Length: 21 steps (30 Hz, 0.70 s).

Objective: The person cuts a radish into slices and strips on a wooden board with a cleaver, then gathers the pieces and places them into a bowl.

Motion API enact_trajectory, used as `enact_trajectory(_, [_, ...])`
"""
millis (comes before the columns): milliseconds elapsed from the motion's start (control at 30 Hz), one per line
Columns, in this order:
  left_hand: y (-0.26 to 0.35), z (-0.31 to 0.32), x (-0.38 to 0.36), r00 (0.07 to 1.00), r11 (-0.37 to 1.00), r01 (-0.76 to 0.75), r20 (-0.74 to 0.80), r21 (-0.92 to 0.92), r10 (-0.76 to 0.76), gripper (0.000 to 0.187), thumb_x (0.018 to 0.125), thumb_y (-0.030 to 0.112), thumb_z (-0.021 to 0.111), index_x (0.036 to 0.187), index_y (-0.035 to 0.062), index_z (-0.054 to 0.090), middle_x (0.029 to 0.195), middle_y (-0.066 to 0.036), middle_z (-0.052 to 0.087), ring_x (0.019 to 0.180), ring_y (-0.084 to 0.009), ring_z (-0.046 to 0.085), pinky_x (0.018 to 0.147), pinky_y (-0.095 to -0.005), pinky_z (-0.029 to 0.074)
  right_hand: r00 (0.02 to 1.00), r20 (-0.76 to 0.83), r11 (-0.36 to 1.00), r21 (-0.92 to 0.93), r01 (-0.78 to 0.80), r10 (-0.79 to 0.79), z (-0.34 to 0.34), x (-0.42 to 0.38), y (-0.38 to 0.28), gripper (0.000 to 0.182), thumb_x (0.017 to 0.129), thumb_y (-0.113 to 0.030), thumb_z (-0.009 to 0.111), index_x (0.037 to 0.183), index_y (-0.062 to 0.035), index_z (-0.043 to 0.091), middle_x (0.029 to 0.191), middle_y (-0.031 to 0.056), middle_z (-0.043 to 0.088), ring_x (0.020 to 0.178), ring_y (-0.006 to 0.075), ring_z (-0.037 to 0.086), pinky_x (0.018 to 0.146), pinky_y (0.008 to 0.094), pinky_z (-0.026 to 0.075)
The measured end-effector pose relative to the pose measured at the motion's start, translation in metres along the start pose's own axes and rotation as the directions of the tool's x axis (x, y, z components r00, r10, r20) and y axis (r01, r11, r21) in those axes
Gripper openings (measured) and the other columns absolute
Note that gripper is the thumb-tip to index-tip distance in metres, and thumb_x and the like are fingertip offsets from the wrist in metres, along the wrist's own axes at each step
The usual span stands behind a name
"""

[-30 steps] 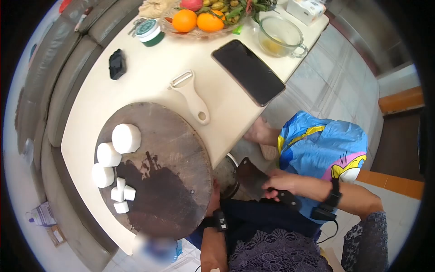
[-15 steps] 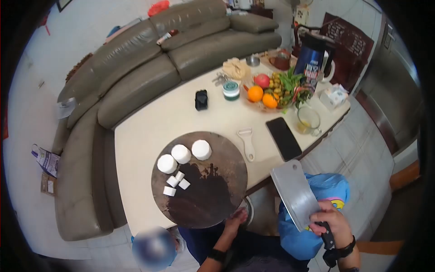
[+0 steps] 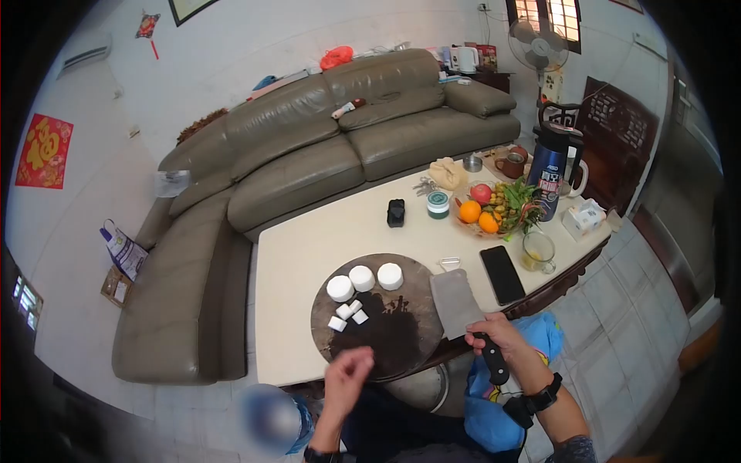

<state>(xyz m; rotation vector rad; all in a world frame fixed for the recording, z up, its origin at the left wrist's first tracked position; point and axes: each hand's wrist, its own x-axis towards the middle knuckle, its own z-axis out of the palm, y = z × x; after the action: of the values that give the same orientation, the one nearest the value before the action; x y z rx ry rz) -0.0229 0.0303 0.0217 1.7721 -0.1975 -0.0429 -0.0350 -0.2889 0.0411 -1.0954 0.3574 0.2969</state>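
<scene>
"Left hand (image 3: 350, 378) has shifted leftward along the near side of the round board (image 3: 413, 279) since half a second ago, I see. How is it held?"

"Fingers curled in, covering part of the board's near rim in this view; whether anything sits inside them I cannot tell."

"And the right hand (image 3: 498, 336)?"

"Wrapped round the handle of a cleaver (image 3: 455, 302). That has moved too: the blade was clear of the board, and now it overlaps the right edge as we see it. Touching or not, I cannot tell. Blue plastic (image 3: 490, 420) shows below that forearm."

"What is on the board?"

"A dark patch (image 3: 390, 337), four small white chunks (image 3: 337, 324) at its left, and behind those, three thick white rounds (image 3: 361, 278) near the far left rim."

"Past that?"

"A peeler (image 3: 450, 263), its handle hidden behind the blade, then a phone (image 3: 502, 275) flat on the pale table (image 3: 309, 231), a glass cup (image 3: 538, 251) just to its right."

"Farther off?"

"A fruit bowl (image 3: 472, 228) with two oranges (image 3: 470, 211), a jar (image 3: 438, 204) to its left, a blue flask (image 3: 547, 177) to its right. Beyond the table stretches a grey-brown sofa (image 3: 301, 177); a fan (image 3: 538, 46) stands by the window."
</scene>
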Motion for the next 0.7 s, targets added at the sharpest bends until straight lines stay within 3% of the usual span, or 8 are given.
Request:
enact_trajectory(33, [0.002,-0.001,0.015,0.978,0.990,-0.084,-0.183,0.114,0.104,0.022,0.087,0.010,0.068,0.107,0.0007,0.067,0.092,-0.004,0.066,0.084,-0.0116,0.061,0.077,-0.0229,0.048,1.000,0.007,1.000,-0.002,0.000,0.000,0.004,0.003,0.003,0.008,0.083,-0.006,0.062,0.082,0.0018,0.059,0.067,0.0091,0.060,0.047,0.0107,0.051,0.043,0.0280,0.046])
enact_trajectory(100, [-0.007,-0.005,0.049,0.834,0.807,-0.304,-0.267,0.506,0.482,0.036,0.078,0.008,0.072,0.112,0.0011,0.062,0.107,-0.017,0.059,0.103,-0.0288,0.057,0.090,-0.0358,0.046,0.997,0.076,0.999,-0.025,-0.026,0.028,0.010,0.011,0.010,0.009,0.083,-0.007,0.062,0.082,0.0015,0.059,0.067,0.0094,0.060,0.047,0.0112,0.051,0.043,0.0281,0.046])
enact_trajectory(133, [-0.019,-0.005,0.061,0.853,0.764,-0.243,-0.244,0.597,0.462,0.047,0.076,0.017,0.076,0.118,0.0033,0.059,0.125,-0.022,0.050,0.117,-0.0369,0.048,0.098,-0.0434,0.040,0.996,0.068,0.997,-0.053,-0.049,0.052,0.014,0.014,0.013,0.008,0.083,-0.007,0.062,0.083,0.0012,0.059,0.067,0.0094,0.060,0.048,0.0117,0.052,0.043,0.0283,0.046])
enact_trajectory(267, [-0.038,0.013,0.085,0.871,0.639,-0.298,-0.071,0.709,0.485,0.064,0.075,0.034,0.077,0.128,0.0070,0.054,0.139,-0.024,0.037,0.127,-0.0418,0.037,0.103,-0.0530,0.029,0.994,0.018,0.980,-0.172,-0.101,0.106,0.018,0.030,0.033,0.010,0.084,-0.008,0.061,0.087,0.0009,0.059,0.067,0.0095,0.061,0.049,0.0130,0.055,0.043,0.0296,0.048])
enact_trajectory(433, [-0.046,0.016,0.085,0.878,0.583,-0.296,-0.024,0.756,0.478,0.059,0.079,0.033,0.073,0.128,0.0079,0.053,0.136,-0.024,0.041,0.125,-0.0403,0.039,0.101,-0.0537,0.029,0.995,-0.036,0.977,-0.190,-0.093,0.088,0.022,0.036,0.044,0.012,0.085,-0.009,0.061,0.090,0.0018,0.060,0.066,0.0099,0.061,0.049,0.0146,0.056,0.042,0.0297,0.048])
enact_trajectory(500, [-0.048,0.018,0.088,0.892,0.606,-0.256,-0.058,0.753,0.448,0.053,0.080,0.030,0.072,0.125,0.0085,0.055,0.131,-0.022,0.045,0.123,-0.0390,0.041,0.101,-0.0535,0.029,0.996,-0.069,0.928,-0.363,-0.082,0.061,0.023,0.039,0.048,0.015,0.085,-0.011,0.062,0.091,0.0028,0.060,0.066,0.0108,0.061,0.048,0.0156,0.056,0.041,0.0301,0.048])
enact_trajectory(700, [-0.042,0.017,0.085,0.869,0.619,-0.301,-0.059,0.726,0.491,0.043,0.078,0.018,0.071,0.118,0.0108,0.056,0.116,-0.015,0.052,0.115,-0.0347,0.047,0.097,-0.0501,0.032,0.995,-0.085,0.932,-0.353,-0.086,0.059,0.021,0.040,0.053,0.031,0.086,-0.019,0.066,0.099,0.0062,0.055,0.062,0.0085,0.056,0.047,0.0166,0.057,0.039,0.0320,0.050])
